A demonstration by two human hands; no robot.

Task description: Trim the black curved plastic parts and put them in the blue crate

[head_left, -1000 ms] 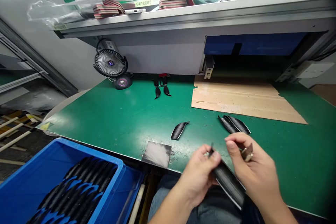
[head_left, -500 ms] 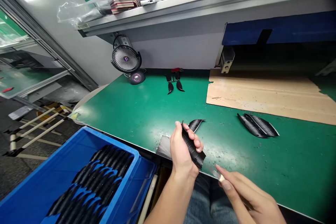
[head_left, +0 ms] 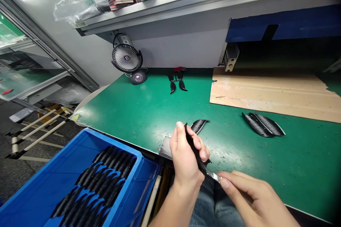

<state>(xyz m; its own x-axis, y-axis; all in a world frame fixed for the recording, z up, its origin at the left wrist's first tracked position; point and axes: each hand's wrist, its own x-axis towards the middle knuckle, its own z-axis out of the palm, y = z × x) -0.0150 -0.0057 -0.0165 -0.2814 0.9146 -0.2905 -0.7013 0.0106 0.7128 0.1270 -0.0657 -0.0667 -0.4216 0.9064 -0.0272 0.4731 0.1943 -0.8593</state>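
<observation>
My left hand (head_left: 186, 156) is closed around a black curved plastic part (head_left: 195, 150), held tilted above the table's front edge. Between the thumb and fingers of my right hand (head_left: 245, 191) is a small knife (head_left: 213, 175), its metal blade meeting the lower end of that part. Most of the knife's handle is hidden by the fingers. Just beyond my left hand lies another black curved part (head_left: 199, 125), and a grey flat piece (head_left: 165, 148) sits partly behind my wrist. Farther right, black leaf-shaped parts (head_left: 263, 125) rest together on the green table (head_left: 149, 113).
A blue bin (head_left: 87, 134) with several black parts stands at the lower left. A small fan (head_left: 127, 58), black parts on a frame (head_left: 176, 81) and a cardboard sheet (head_left: 269, 94) are at the back. Above hangs a shelf (head_left: 160, 7). Dark shavings dot the table.
My right hand has brought the knife left to the lower end of the black part. My left hand has turned the part so its edge shows more.
</observation>
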